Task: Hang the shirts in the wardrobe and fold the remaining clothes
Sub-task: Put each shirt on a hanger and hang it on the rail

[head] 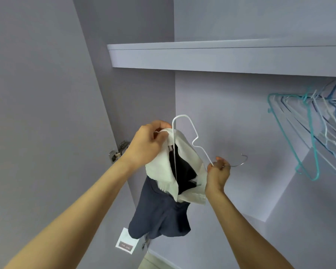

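A navy shirt with a white collar [159,214] hangs in front of the open wardrobe. A white wire hanger [184,123] is partly pushed into its neck opening, one end sticking up above the collar. My left hand [145,144] grips the white collar at its top edge. My right hand [218,172] pinches the hanger at its neck, where the metal hook [241,162] points right. The shirt's lower part bunches below the collar and hides the hanger's other end.
A wardrobe shelf [221,55] runs overhead. Several empty teal, white and blue hangers [314,133] hang at the upper right. A door hinge [118,152] sits on the left panel. A white label [126,243] is stuck low on the wardrobe wall.
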### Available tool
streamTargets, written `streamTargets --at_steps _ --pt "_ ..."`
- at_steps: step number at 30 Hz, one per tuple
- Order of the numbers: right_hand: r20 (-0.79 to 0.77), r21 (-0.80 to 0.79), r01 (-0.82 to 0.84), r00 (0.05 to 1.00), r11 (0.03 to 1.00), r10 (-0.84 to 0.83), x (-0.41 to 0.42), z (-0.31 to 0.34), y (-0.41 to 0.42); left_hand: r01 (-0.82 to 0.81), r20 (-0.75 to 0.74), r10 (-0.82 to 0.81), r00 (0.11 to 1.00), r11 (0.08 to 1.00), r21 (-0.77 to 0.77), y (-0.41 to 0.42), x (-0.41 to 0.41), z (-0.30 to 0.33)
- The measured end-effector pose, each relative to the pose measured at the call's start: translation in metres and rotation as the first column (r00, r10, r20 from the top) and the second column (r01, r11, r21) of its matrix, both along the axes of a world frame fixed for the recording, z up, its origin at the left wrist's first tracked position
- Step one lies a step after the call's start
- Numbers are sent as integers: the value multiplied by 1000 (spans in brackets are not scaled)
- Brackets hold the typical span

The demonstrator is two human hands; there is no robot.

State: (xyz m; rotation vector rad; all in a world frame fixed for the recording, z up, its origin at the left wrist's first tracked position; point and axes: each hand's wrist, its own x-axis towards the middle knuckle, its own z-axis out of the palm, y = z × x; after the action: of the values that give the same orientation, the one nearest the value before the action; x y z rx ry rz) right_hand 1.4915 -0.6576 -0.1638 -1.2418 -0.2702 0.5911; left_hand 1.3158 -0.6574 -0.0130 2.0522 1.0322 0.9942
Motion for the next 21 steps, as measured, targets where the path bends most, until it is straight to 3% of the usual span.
streamTargets --at_steps 2,5,8,11,13,18,21 --pt "93 -23 -14 995 1000 16 -2 -10 -2 -33 20 33 999 999 11 1 -7 2" --pt "326 -60 -1 945 998 21 -2 -12 -6 -191 -123 207 971 973 129 5 -22 -10" --pt "583 -60 55 813 997 -10 5 0 -9 -363 -287 424 859 900 243 15 -39 -37" --pt "726 -53 87 688 995 -21 13 16 -10 -475 -400 544 738 839 265 22 -47 -60" --pt "773 -62 85 635 994 -6 17 25 -11 -514 -397 553 733 832 209 28 -47 -66" --pt "843 -111 139 537 984 19 24 33 -12 -524 -255 478 840 837 -158 39 -46 -69" --pt "861 -128 159 508 979 30 24 34 -15 -533 -257 479 839 817 -219 37 -43 -74"
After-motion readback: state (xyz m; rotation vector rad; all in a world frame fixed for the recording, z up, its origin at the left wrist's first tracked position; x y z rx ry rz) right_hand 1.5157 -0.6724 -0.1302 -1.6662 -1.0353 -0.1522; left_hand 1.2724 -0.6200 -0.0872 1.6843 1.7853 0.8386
